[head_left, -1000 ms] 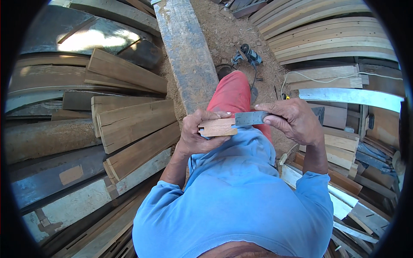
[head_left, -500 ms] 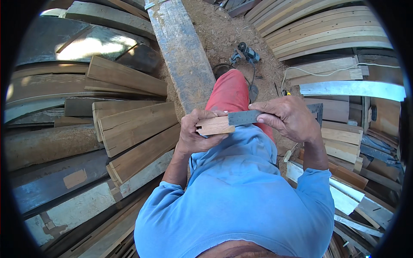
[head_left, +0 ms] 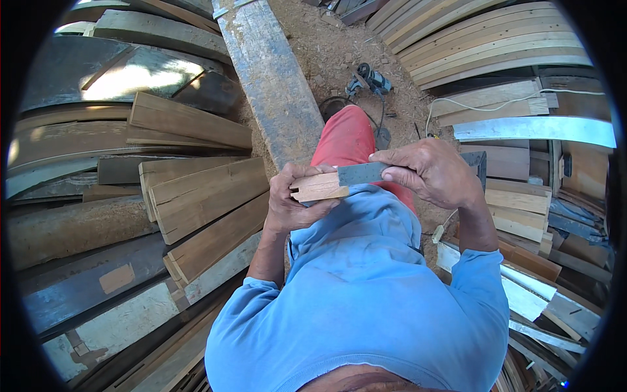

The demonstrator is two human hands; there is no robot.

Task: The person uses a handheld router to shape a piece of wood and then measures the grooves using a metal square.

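Observation:
In my left hand (head_left: 290, 194) is a short piece of pale wood (head_left: 320, 187) with a notched end, gripped between thumb and fingers. My right hand (head_left: 428, 173) pinches a flat, dark grey strip (head_left: 361, 173), whose kind I cannot make out. The strip lies against the wood's right end. Both are held over my lap, just beyond the blue shirt. A dark angled bar (head_left: 482, 163) shows past my right wrist; whether it joins the strip, I cannot tell.
A long worn plank (head_left: 274, 78) runs away from me. On the sawdust-strewn ground beyond my red-clad knee sits a corded power tool (head_left: 371, 80). Stacked boards (head_left: 209, 196) crowd the left, and more timber (head_left: 496, 46) lies at the far right. A white cord (head_left: 486, 101) crosses boards there.
Both hands, with the wood and the grey strip, have shifted slightly left and away from me. Their grips look the same, and the strip still meets the wood's end.

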